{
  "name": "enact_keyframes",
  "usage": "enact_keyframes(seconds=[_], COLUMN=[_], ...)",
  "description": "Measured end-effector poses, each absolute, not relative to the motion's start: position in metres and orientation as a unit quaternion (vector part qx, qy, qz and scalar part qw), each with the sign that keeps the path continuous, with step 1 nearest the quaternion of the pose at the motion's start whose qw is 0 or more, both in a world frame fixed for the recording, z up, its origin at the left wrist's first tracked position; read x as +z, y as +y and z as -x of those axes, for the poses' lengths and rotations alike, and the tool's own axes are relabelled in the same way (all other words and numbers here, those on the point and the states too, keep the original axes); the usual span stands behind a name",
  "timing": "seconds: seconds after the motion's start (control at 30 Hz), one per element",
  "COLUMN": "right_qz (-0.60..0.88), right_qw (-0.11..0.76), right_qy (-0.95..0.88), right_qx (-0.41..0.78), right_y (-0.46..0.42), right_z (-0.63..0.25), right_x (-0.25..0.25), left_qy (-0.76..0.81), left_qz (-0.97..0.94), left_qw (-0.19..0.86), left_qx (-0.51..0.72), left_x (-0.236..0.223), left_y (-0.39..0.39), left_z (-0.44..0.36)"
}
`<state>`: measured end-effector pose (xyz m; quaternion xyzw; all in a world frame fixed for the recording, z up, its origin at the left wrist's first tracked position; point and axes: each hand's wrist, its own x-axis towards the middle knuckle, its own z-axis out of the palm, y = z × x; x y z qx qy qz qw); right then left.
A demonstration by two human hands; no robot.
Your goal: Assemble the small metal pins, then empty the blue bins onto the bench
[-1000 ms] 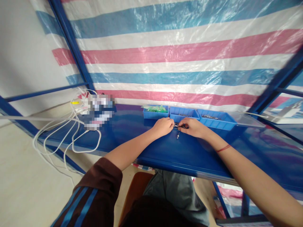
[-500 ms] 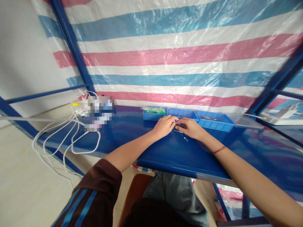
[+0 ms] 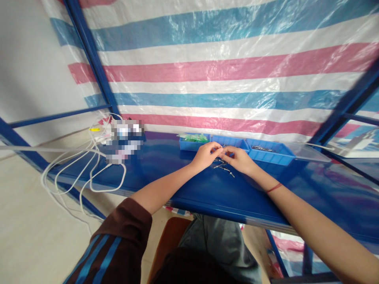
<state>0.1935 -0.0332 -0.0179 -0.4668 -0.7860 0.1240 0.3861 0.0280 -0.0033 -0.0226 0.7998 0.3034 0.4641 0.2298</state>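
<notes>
My left hand (image 3: 205, 154) and my right hand (image 3: 239, 159) meet over the blue table (image 3: 189, 177), fingertips pinched together on a small metal part I cannot make out. Just below the fingers lie several thin metal screws or pins (image 3: 224, 168) on the table top. Behind the hands stand three blue trays in a row: the left tray (image 3: 192, 142) holds green pieces, the middle tray (image 3: 231, 142) is partly hidden by my fingers, and the right tray (image 3: 271, 152) holds small metal parts.
White cables (image 3: 89, 165) coil at the table's left end beside a blurred-out item (image 3: 124, 140). A striped plastic sheet (image 3: 225, 71) hangs behind on a blue frame. A clear plastic piece (image 3: 310, 152) lies right of the trays. A brown stool (image 3: 171, 236) is under me.
Both hands have lifted slightly and moved back toward the middle tray. The small metal pieces that were between the fingers now lie on the table below them.
</notes>
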Motion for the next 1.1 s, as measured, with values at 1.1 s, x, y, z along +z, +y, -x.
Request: enact_keyframes(seconds=[1.1], right_qz=[0.732], right_qw=[0.298], right_qy=[-0.605], right_qx=[-0.099], right_y=[-0.017], right_z=[-0.306], right_x=[0.005], left_qy=[0.334], left_qz=[-0.921], left_qw=[0.086], left_qx=[0.183], left_x=[-0.02], left_y=[-0.011], left_z=[-0.02])
